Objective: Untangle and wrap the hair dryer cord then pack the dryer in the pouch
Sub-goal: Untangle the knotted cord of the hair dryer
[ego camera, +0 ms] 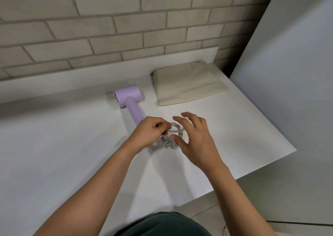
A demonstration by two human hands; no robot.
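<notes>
Pinches a loop of the grey cord (173, 131) in the left hand (150, 133); holds the right hand (196, 142) spread wide, thumb at the tangle. Looks light, limp, springy: best taken loop by loop. Just beyond the left knuckles, the rigid, smooth hair dryer (128, 98); past the right fingertips, the soft pouch (187, 84).

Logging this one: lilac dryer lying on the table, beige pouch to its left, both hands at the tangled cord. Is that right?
Not quite: the head view shows the beige pouch lying to the right of the lilac dryer, not its left. The rest holds: the dryer lies on the table, and the left hand and right hand are at the tangled cord.
</notes>
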